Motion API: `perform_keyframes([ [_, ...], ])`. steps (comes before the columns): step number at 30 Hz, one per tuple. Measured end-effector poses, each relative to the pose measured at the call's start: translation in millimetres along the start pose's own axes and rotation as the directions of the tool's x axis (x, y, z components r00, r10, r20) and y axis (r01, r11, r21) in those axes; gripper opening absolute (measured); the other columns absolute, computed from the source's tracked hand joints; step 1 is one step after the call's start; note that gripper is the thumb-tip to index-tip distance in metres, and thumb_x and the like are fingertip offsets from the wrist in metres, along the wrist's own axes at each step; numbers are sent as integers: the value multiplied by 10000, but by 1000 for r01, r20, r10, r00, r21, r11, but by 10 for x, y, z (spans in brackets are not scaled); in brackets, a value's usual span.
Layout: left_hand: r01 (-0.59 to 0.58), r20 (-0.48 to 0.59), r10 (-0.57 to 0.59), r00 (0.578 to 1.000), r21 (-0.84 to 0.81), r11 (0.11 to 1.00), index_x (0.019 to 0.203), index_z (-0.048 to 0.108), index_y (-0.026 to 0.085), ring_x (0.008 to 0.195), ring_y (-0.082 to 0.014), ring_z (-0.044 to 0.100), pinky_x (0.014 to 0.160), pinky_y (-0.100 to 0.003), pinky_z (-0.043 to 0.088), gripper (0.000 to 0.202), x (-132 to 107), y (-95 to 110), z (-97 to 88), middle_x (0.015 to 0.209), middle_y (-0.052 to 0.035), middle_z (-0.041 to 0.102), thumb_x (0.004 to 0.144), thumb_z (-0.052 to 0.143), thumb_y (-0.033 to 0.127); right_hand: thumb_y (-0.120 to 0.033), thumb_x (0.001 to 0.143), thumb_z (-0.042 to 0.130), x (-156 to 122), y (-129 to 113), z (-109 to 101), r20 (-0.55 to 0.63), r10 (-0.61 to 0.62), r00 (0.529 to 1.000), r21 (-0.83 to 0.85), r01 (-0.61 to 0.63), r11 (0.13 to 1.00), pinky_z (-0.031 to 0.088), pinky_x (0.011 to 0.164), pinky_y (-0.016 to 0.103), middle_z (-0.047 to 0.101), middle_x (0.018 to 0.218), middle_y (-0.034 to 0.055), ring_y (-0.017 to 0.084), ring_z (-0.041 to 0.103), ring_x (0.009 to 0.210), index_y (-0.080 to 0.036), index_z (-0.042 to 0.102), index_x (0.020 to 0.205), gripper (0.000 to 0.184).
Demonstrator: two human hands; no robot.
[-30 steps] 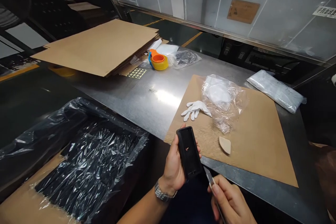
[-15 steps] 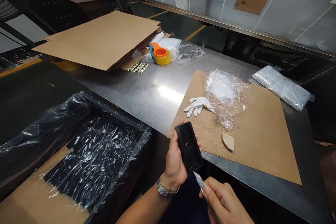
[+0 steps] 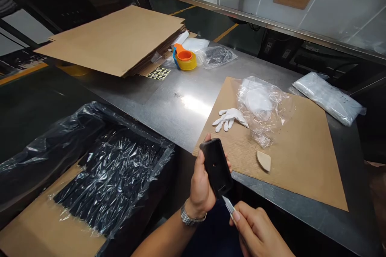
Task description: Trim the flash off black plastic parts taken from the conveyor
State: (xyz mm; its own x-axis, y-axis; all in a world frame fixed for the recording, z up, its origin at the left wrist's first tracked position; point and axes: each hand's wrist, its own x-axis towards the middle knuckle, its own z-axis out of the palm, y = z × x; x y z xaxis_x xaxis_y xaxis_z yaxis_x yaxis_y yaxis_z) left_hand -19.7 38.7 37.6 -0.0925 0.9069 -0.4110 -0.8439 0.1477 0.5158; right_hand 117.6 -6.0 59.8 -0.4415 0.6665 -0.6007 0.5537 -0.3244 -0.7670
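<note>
My left hand is closed around a black rectangular plastic part with a small hole in its face, holding it upright just off the table's near edge. My right hand grips a thin metal blade, and the blade's tip sits at the lower end of the black part. A wristwatch is on my left wrist.
A cardboard sheet on the steel table carries a white glove, a crumpled clear bag and a small tan wedge. A plastic-lined box of black parts sits at left. Stacked cardboard, an orange tape dispenser and a wrapped packet lie farther back.
The black part has turned in my left hand, from its hollow side to its plain face. My right hand with the blade has moved left, up to the part's lower end.
</note>
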Motion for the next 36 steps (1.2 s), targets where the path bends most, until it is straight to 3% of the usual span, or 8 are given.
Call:
perform_keyframes([
  [8,-62,-15,62,998,18,998,1364,297,340,663,-155,597,612,-291,515,530,-11,-21,-12,793,-25,626,862,406,469,-480,930,222,16,97,14,-44,-55,997,-225,44,973,354,605,251,422,402,-53,134,457,517,-226,456,697,416],
  [12,-91,-20,91,996,34,995,1361,312,331,657,-164,605,600,-294,518,532,-18,-27,-23,791,-27,628,858,412,470,-466,927,230,33,127,28,-8,-42,999,-245,39,969,347,607,259,436,440,-46,138,452,534,-227,445,703,392],
  [18,-122,-13,123,992,62,991,1365,309,319,658,-162,606,616,-294,518,522,-39,-35,-29,805,-38,643,868,395,455,-491,913,233,22,135,100,-111,-56,992,-256,26,966,337,590,248,514,599,-14,142,466,615,-220,465,681,426],
  [22,-142,-12,143,990,83,986,1367,309,307,658,-161,603,615,-292,513,524,-53,-36,-34,799,-39,642,871,385,455,-479,914,277,15,155,130,-152,-63,986,-219,29,975,341,575,241,477,528,-23,145,472,609,-220,477,669,408],
  [30,-170,-28,172,985,71,983,1371,301,306,668,-165,601,619,-294,515,555,-71,-48,-29,803,-35,639,851,417,462,-488,916,265,28,100,99,-59,-34,998,-164,24,986,382,623,241,360,382,-58,140,483,543,-229,500,695,414],
  [34,-214,-34,215,976,29,976,1364,303,331,669,-169,595,623,-303,506,524,-68,-53,-15,784,-27,631,861,384,455,-518,914,240,65,106,63,74,-18,997,-9,19,1000,335,430,185,331,357,-94,88,390,347,-211,466,747,416],
  [36,-234,-63,233,970,-8,972,1334,354,345,662,-166,588,626,-303,500,479,-61,-45,-3,775,-22,627,867,356,452,-496,920,250,60,113,39,70,-49,996,26,48,999,295,378,178,355,378,-91,84,384,334,-209,451,772,380],
])
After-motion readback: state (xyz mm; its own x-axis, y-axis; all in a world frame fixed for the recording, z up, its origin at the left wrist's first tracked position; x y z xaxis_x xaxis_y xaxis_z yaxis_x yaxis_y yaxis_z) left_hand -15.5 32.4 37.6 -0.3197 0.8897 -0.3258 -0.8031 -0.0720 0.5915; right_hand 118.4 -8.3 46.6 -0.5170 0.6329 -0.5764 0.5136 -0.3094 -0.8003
